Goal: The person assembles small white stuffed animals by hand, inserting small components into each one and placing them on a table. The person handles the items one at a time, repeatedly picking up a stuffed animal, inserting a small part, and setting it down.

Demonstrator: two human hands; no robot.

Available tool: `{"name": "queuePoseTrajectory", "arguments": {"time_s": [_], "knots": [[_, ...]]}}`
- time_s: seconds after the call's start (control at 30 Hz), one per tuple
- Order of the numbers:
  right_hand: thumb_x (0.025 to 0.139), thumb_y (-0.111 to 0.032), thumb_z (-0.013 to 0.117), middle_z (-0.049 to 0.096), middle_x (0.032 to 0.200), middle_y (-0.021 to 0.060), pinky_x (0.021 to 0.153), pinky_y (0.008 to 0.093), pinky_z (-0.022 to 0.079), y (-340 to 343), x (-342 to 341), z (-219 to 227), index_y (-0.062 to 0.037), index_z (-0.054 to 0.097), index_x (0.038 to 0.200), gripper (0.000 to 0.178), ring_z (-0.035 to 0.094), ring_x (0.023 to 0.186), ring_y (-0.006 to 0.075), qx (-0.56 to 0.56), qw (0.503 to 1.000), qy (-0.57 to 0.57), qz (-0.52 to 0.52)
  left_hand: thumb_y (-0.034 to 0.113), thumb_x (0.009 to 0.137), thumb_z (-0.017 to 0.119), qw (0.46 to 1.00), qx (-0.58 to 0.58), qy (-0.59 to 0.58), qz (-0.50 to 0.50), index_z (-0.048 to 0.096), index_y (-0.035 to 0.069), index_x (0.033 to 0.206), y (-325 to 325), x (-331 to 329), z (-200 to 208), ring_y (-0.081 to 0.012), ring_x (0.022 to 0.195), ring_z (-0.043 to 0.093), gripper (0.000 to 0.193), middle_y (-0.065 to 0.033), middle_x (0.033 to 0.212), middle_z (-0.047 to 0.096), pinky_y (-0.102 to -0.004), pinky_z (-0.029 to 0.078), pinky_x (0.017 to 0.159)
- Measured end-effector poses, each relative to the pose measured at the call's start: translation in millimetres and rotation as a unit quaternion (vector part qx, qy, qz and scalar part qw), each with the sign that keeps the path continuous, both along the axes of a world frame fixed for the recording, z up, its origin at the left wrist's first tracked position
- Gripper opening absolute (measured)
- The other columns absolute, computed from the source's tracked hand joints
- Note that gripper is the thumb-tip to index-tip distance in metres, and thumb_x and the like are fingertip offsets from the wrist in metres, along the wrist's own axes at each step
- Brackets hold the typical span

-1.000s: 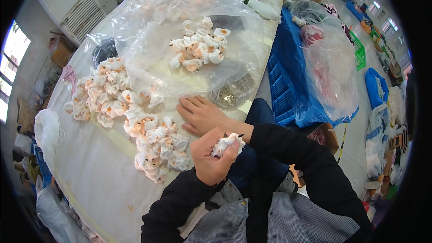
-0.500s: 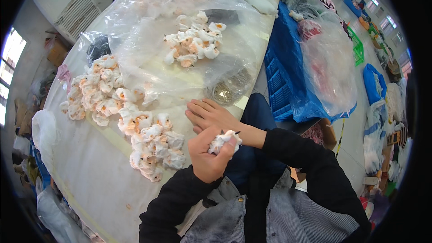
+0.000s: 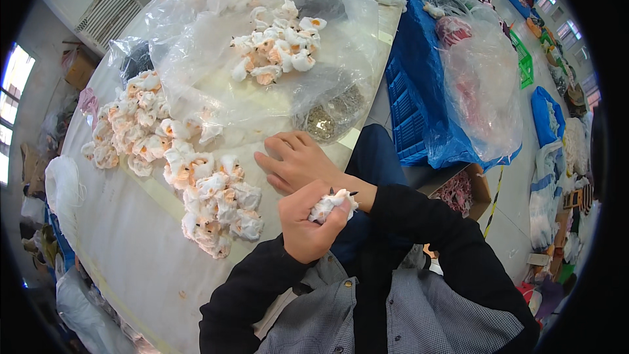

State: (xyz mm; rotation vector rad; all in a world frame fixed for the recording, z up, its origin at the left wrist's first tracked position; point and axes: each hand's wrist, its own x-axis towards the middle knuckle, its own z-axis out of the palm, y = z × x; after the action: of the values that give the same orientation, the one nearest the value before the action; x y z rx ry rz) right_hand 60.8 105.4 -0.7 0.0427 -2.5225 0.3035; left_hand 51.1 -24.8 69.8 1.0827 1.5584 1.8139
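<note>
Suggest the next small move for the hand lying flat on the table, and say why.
Probably the right hand should reach toward the loose white-and-peach fabric flowers just beside its fingers. It rests open and empty on the table, while the left hand is closed around one flower, so it looks free to fetch another.

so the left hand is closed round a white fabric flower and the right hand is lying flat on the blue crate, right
Not quite. In the head view the right hand lies flat on the white table, beside the heap of white and peach flowers, not on the blue crate, which stands off to the right. The left hand is indeed closed round a white fabric flower.
</note>
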Motion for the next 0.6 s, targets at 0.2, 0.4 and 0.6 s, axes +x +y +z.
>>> {"name": "queuePoseTrajectory", "arguments": {"time_s": [0.2, 0.4, 0.6], "knots": [[0.078, -0.017, 0.073, 0.062, 0.101, 0.0066, 0.084, 0.0361, 0.05, -5, -10, -13, -0.005, 0.069, 0.099, 0.024, 0.063, 0.1, 0.0233, 0.058, 0.998, -0.033, 0.013, 0.007, 0.087, 0.074, 1.0, 0.001, -0.005, 0.015, 0.065, -0.002, 0.081, 2, -3, 2, -0.0081, 0.059, 0.05, 0.014, -0.0013, 0.065, 0.055, -0.027, 0.041, 0.054], [0.072, -0.016, 0.07, 0.06, 0.096, 0.0054, 0.078, 0.0332, 0.052, -2, -11, -16, -0.0018, 0.069, 0.093, 0.026, 0.061, 0.092, 0.0219, 0.034, 0.994, -0.032, 0.098, 0.011, 0.089, 0.069, 1.0, -0.021, -0.015, -0.003, 0.06, -0.002, 0.082, -2, -4, 7, -0.0077, 0.065, 0.047, 0.017, -0.0004, 0.07, 0.054, -0.0257, 0.039, 0.059], [0.073, -0.019, 0.069, 0.056, 0.091, 0.0055, 0.074, 0.0334, 0.052, -8, 9, -9, -0.005, 0.062, 0.086, 0.02, 0.059, 0.088, 0.0227, -0.091, 0.987, -0.018, 0.134, 0.012, 0.09, 0.069, 1.0, -0.014, 0.008, -0.001, 0.062, -0.002, 0.084, -2, -5, 2, -0.0075, 0.067, 0.049, 0.016, 0.0004, 0.073, 0.056, -0.025, 0.04, 0.06]]}}
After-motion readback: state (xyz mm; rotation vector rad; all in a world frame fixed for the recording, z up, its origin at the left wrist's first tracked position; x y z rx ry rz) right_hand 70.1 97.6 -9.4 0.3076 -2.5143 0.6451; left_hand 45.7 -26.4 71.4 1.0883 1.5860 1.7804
